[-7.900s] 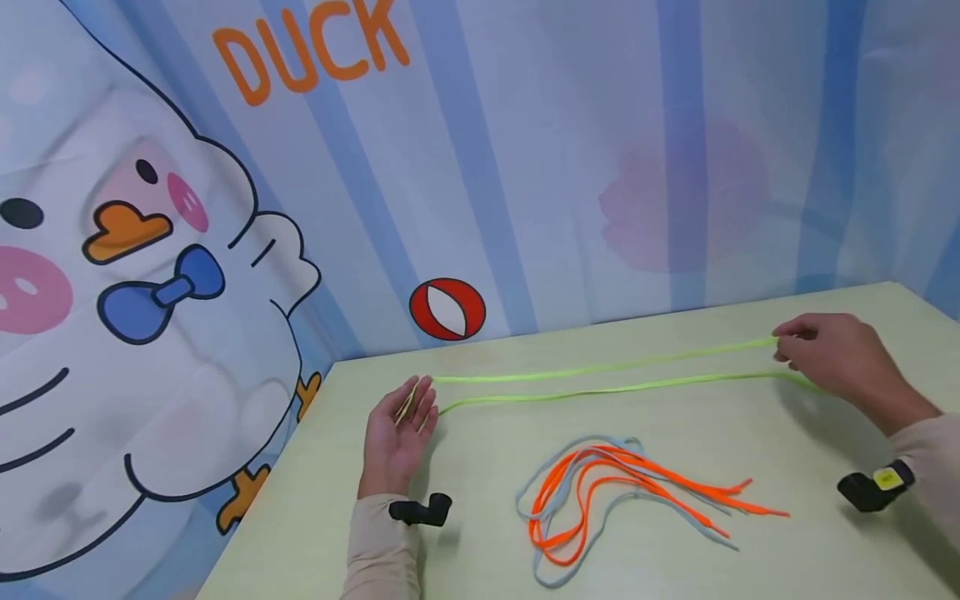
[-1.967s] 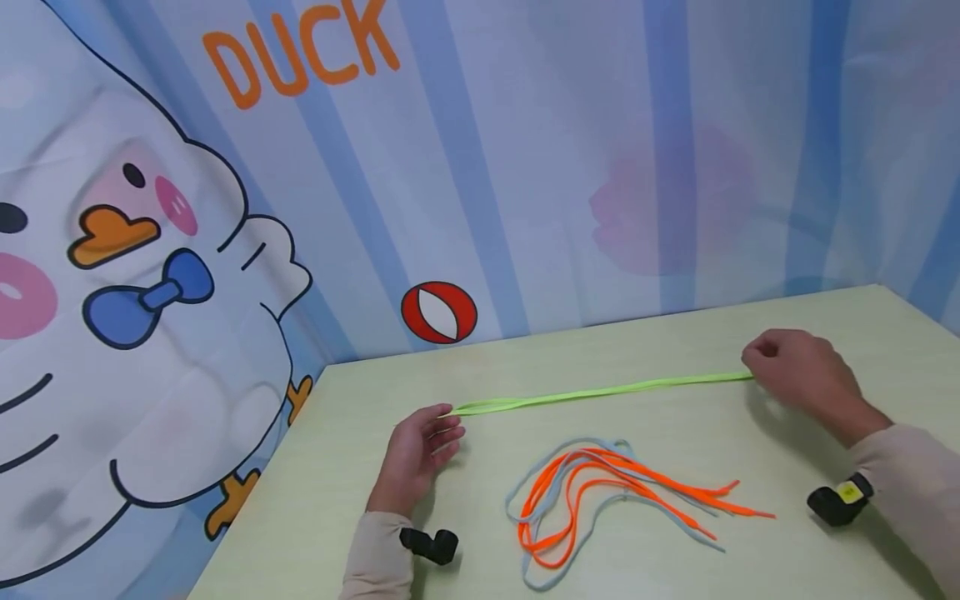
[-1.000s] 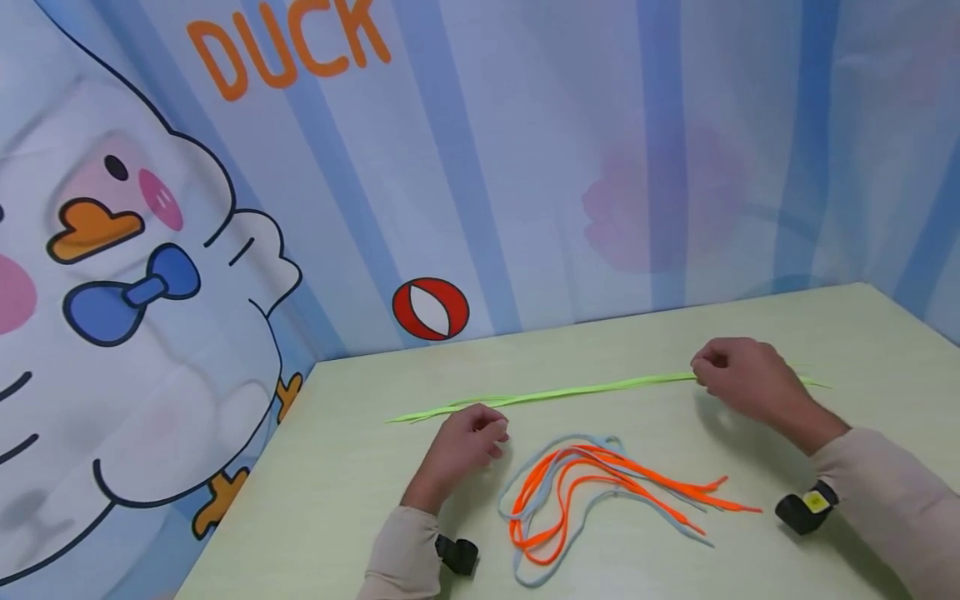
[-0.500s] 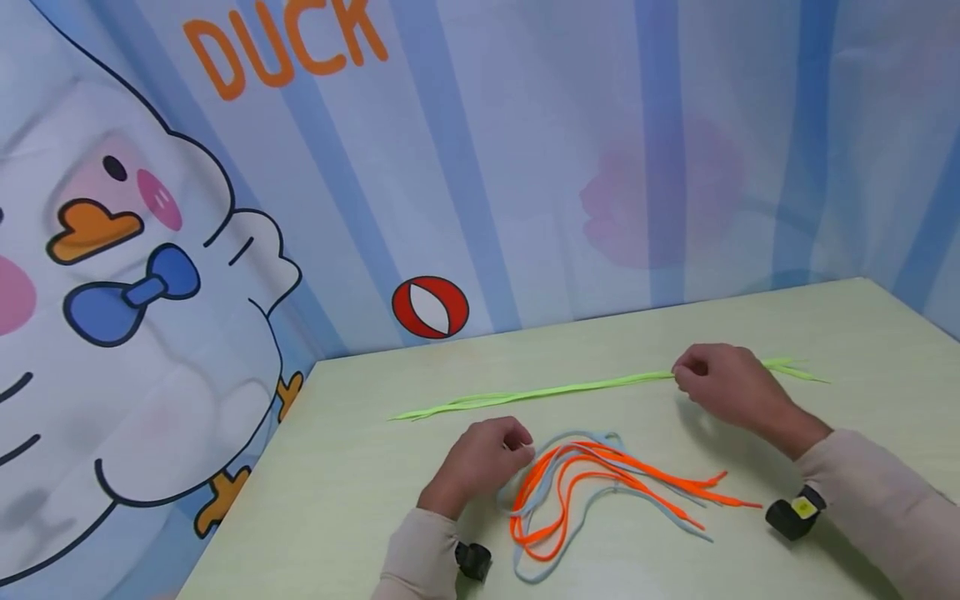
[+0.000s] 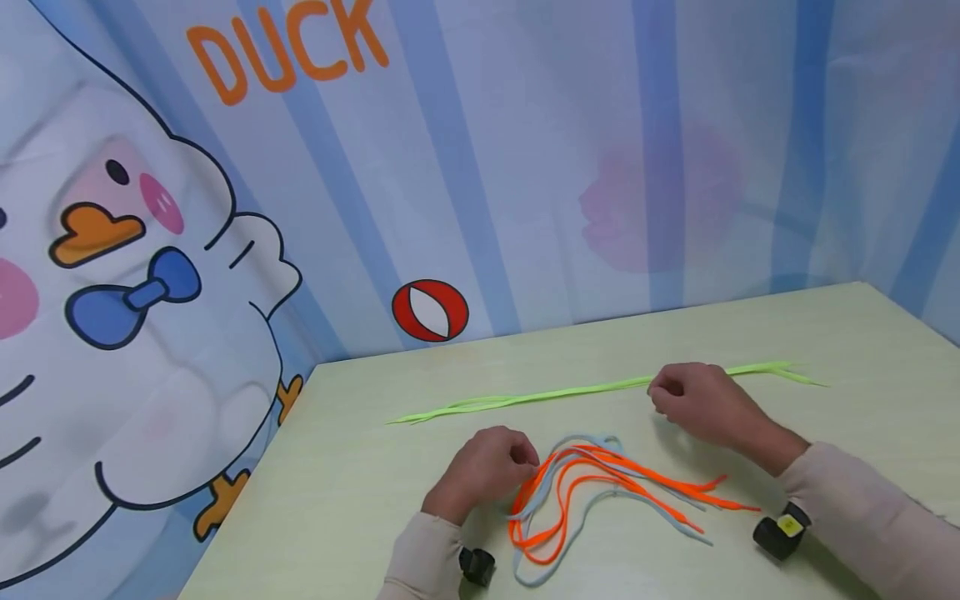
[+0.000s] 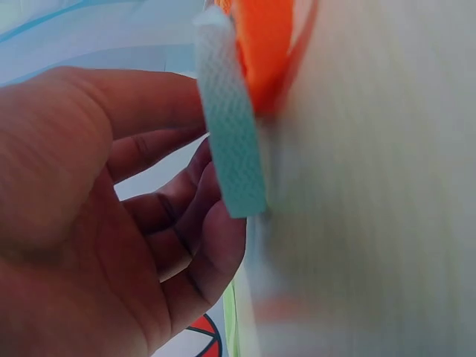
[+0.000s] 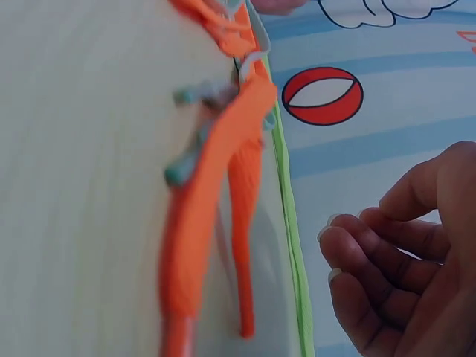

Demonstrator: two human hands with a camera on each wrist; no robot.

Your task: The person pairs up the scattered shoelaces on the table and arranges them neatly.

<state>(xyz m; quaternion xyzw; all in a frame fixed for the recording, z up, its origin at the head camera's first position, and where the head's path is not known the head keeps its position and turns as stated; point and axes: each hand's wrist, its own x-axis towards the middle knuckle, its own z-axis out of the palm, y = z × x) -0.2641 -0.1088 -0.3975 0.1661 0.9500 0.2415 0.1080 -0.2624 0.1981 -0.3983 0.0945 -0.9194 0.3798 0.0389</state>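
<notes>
Orange and pale blue-grey shoelaces (image 5: 558,527) lie looped together on the table. My left hand (image 5: 483,467) is at their left bend, with its fingers loosely curved. In the left wrist view, a blue-grey shoelace (image 6: 232,126) crosses in front of the fingertips and partly hides them; no grip on it shows. My right hand (image 5: 708,404) hovers past the laces' far side, fingers loosely curved around nothing. Behind both hands a yellow-green shoelace (image 5: 555,393) lies stretched out in doubled strands, partly covered by the right hand in the head view.
The pale table (image 5: 300,500) ends at the back against a printed curtain (image 5: 540,167) with a duck and a ball. Each wrist carries a small black camera (image 5: 782,533). Orange lace tips (image 5: 742,505) point right, toward the right forearm.
The yellow-green shoelace, earlier held stretched between both hands, now lies on the table, let go. My left hand has moved right to the orange and blue-grey laces; the right hand has moved left and nearer.
</notes>
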